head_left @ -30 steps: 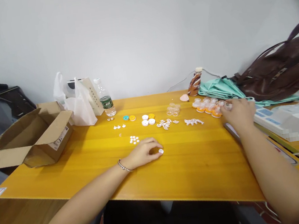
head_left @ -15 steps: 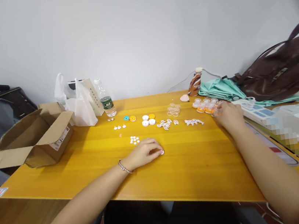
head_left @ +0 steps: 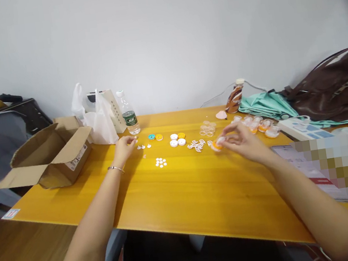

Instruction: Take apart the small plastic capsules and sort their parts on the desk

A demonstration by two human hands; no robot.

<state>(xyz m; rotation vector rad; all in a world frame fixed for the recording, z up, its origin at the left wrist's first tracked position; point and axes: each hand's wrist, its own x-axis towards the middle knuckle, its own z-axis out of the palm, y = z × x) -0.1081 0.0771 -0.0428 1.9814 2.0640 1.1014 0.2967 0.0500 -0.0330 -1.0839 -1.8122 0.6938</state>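
Observation:
My left hand [head_left: 125,149] is closed in a pinch at the back left, close to the water bottle [head_left: 131,119]. A tiny pale piece shows at its fingertips, too small to name. Small white knobbed pieces [head_left: 143,146] lie just right of it. My right hand [head_left: 242,141] pinches a small orange and clear plastic piece [head_left: 216,145], slightly blurred, beside the white lattice cutouts [head_left: 198,146]. Similar orange and clear pieces [head_left: 265,125] stand in a group to the right. Several small white discs [head_left: 161,162] lie at the table's middle, between my hands.
White and yellow round parts [head_left: 178,142], a blue ring [head_left: 151,137] and clear rings [head_left: 208,129] sit along the back. An open cardboard box [head_left: 59,168] stands left. A brown drink bottle [head_left: 235,97], teal cloth [head_left: 266,106] and power strip [head_left: 301,129] are at right.
My left hand has moved from the middle to the back left. My right hand has come leftward from the orange and clear group with one piece. The view has shifted slightly.

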